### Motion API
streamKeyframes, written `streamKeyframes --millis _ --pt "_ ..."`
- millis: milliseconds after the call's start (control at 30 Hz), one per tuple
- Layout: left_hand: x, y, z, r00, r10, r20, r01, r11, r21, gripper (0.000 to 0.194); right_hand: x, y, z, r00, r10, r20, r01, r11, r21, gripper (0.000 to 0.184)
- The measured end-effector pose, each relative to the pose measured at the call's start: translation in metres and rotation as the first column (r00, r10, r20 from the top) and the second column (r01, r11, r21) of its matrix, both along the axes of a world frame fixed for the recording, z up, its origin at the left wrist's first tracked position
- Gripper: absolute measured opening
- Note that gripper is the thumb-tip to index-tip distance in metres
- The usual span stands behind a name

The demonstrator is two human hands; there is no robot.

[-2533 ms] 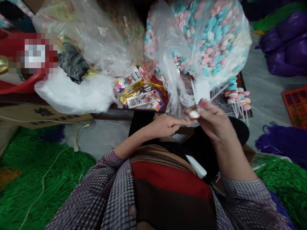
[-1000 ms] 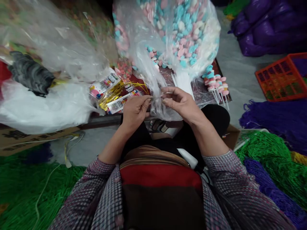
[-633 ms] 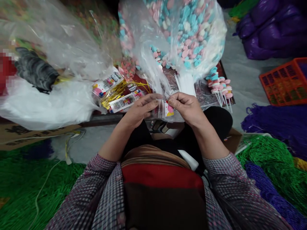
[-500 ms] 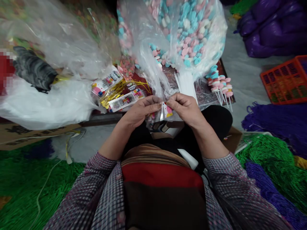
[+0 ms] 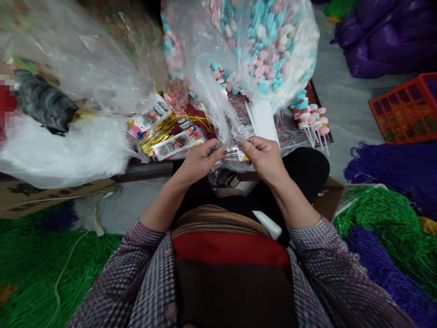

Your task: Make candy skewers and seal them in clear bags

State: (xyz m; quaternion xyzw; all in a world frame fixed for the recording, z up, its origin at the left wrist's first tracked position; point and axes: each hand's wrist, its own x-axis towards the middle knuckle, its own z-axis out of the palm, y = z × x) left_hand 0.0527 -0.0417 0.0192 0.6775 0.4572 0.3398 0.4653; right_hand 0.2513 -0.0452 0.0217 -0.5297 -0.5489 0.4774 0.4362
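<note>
My left hand (image 5: 200, 160) and my right hand (image 5: 264, 156) pinch a small clear plastic bag (image 5: 234, 155) between thumbs and fingers, above my lap. Part of its colourful printing shows beside the right thumb; the rest is hidden or blurred. Just left of the hands lie printed plastic bags (image 5: 172, 146) and gold twist ties (image 5: 150, 145). Behind the right hand is a bundle of white sticks (image 5: 265, 120). Farther right, several sticks threaded with pink, blue and white discs (image 5: 309, 119) rest at the table's corner.
A large clear bag (image 5: 266, 50) of pink, blue and white discs stands at the back. White plastic (image 5: 64, 152) and a dark grey striped sleeve (image 5: 44, 100) are on the left. An orange crate (image 5: 403, 109), purple sacks (image 5: 385, 38) and green strands (image 5: 385, 228) lie to the right.
Both hands still grip the small bag. Its printed part has turned and is now mostly covered by my right fingers, with a shiny clear edge stretched between the hands.
</note>
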Motion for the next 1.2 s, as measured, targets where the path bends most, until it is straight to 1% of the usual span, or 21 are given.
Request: streamKeyframes --millis 67,133,200,233,300,333,367,433,500,600,700,800,833,900,967,1033,1067,1100,1133,1167,1200 --pt "0.001 -0.002 -0.003 0.999 0.012 0.048 -0.009 0.998 -0.059 0.045 -0.002 -0.003 -0.001 0.999 -0.029 0.040 0.028 0.999 0.015 0.068" --pt "0.002 -0.003 -0.008 0.992 0.034 0.122 -0.012 0.985 -0.174 0.049 -0.003 -0.004 -0.001 0.999 -0.029 0.042 0.028 0.999 0.024 0.071" --pt "0.003 -0.002 -0.015 0.977 0.073 0.202 -0.014 0.960 -0.279 0.052 -0.003 -0.002 -0.001 1.000 0.026 -0.011 -0.026 1.000 0.011 0.068" --pt "0.004 -0.001 -0.018 0.968 0.097 0.230 -0.023 0.952 -0.304 0.052 -0.003 -0.001 -0.001 0.996 0.070 -0.057 -0.070 0.998 -0.003 0.063" --pt "0.005 0.001 -0.021 0.956 0.129 0.264 -0.049 0.956 -0.289 0.050 -0.001 0.001 -0.003 0.978 0.148 -0.144 -0.153 0.988 -0.026 0.053" --pt "0.006 0.002 -0.021 0.952 0.130 0.278 -0.054 0.962 -0.268 0.048 0.000 0.001 -0.005 0.973 0.162 -0.162 -0.169 0.985 -0.032 0.049" --pt "0.006 0.002 -0.020 0.949 0.122 0.292 -0.048 0.967 -0.250 0.045 0.001 0.002 -0.007 0.975 0.156 -0.158 -0.164 0.986 -0.036 0.047" --pt "0.008 0.002 -0.017 0.940 0.104 0.326 -0.020 0.968 -0.249 0.041 0.003 0.001 -0.012 0.989 0.097 -0.111 -0.102 0.994 -0.036 0.043" --pt "0.009 0.001 -0.015 0.928 0.119 0.353 -0.016 0.959 -0.282 0.042 0.004 -0.001 -0.016 0.997 0.041 -0.059 -0.042 0.999 -0.024 0.044" --pt "0.013 -0.002 -0.014 0.917 0.182 0.356 -0.065 0.947 -0.316 0.049 0.004 -0.003 -0.018 0.998 0.054 -0.026 -0.055 0.998 -0.037 0.053" --pt "0.017 -0.004 -0.014 0.930 0.202 0.308 -0.109 0.950 -0.294 0.054 0.004 -0.002 -0.016 0.990 0.104 -0.094 -0.108 0.993 -0.037 0.054" --pt "0.019 -0.005 -0.013 0.961 0.164 0.222 -0.106 0.962 -0.252 0.051 0.004 -0.002 -0.013 0.986 0.070 -0.150 -0.076 0.997 -0.033 0.055" --pt "0.019 -0.005 -0.013 0.965 0.153 0.212 -0.097 0.963 -0.252 0.048 0.004 -0.002 -0.011 0.991 0.043 -0.129 -0.049 0.998 -0.041 0.057" --pt "0.019 -0.006 -0.015 0.962 0.152 0.228 -0.087 0.959 -0.271 0.044 0.004 -0.004 -0.009 0.999 -0.009 -0.032 0.008 1.000 -0.030 0.065" --pt "0.019 -0.005 -0.018 0.951 0.176 0.253 -0.098 0.952 -0.291 0.044 0.008 -0.004 -0.006 0.997 0.001 0.079 0.000 1.000 -0.012 0.071" --pt "0.018 -0.003 -0.021 0.928 0.247 0.279 -0.155 0.937 -0.313 0.049 0.020 0.000 -0.004 0.987 0.041 0.154 -0.036 0.999 -0.036 0.071" --pt "0.018 -0.002 -0.022 0.908 0.295 0.298 -0.191 0.923 -0.333 0.052 0.030 0.005 -0.003 0.981 0.035 0.192 -0.027 0.999 -0.043 0.069" --pt "0.018 0.000 -0.022 0.883 0.344 0.320 -0.223 0.906 -0.358 0.055 0.043 0.010 -0.002 0.969 0.000 0.247 0.008 0.999 -0.034 0.066" --pt "0.018 0.001 -0.022 0.854 0.388 0.347 -0.247 0.888 -0.387 0.058 0.057 0.017 -0.002 0.943 -0.075 0.323 0.076 0.997 0.009 0.062" --pt "0.019 0.002 -0.021 0.822 0.425 0.379 -0.261 0.872 -0.413 0.061 0.074 0.025 -0.002 0.882 -0.174 0.437 0.147 0.985 0.094 0.052" --pt "0.019 0.003 -0.020 0.788 0.453 0.417 -0.266 0.861 -0.433 0.063 0.091 0.033 -0.003 0.776 -0.277 0.567 0.210 0.961 0.183 0.040"
